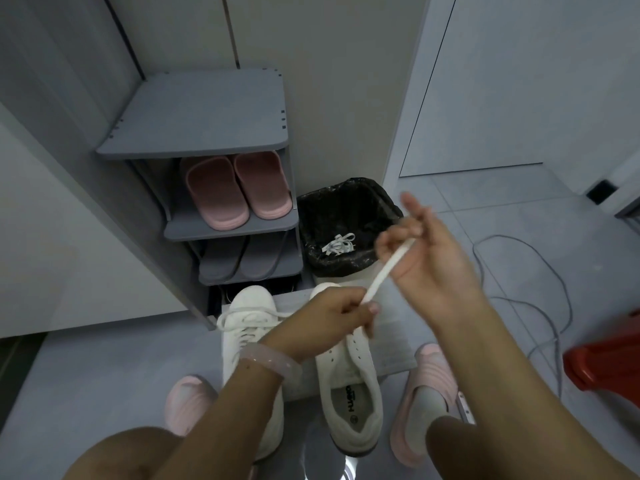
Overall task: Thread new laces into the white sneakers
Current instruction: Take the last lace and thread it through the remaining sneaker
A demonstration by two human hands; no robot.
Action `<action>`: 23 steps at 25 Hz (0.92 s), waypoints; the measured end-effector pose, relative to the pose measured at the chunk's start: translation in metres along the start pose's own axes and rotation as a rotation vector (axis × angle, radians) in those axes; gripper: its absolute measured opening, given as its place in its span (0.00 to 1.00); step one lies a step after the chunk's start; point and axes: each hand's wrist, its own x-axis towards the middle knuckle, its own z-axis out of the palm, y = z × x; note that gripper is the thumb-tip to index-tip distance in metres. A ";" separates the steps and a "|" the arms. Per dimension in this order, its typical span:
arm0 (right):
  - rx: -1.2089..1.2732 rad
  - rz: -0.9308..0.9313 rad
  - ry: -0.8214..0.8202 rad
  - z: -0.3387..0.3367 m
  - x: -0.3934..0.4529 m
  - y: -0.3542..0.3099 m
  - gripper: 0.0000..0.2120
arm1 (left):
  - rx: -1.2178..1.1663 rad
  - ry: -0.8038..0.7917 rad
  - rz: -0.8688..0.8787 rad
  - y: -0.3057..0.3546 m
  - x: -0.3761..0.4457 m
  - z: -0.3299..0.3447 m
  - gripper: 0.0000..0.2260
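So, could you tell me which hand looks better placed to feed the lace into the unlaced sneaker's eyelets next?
Probably the left hand: it pinches the lower end of the white lace just above the unlaced sneaker and its bare eyelets. The right hand holds the upper end, raised over the bin.

Right sneaker insole logo, not clearly legible.

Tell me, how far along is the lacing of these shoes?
Done: the left sneaker already shows a lace, and old laces lie in the bin. In hand: left hand and right hand stretch a new lace. Left: the right sneaker, eyelets bare.
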 end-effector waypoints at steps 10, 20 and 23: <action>-0.114 -0.177 0.446 -0.045 0.017 -0.059 0.12 | -0.884 0.845 -0.349 -0.044 0.002 -0.063 0.07; -0.471 -0.179 0.595 -0.059 0.028 -0.012 0.15 | 0.088 0.614 -0.280 -0.054 0.016 -0.021 0.10; -0.840 -0.162 0.434 -0.054 0.026 0.002 0.13 | 0.257 0.262 -0.340 -0.059 0.016 0.002 0.12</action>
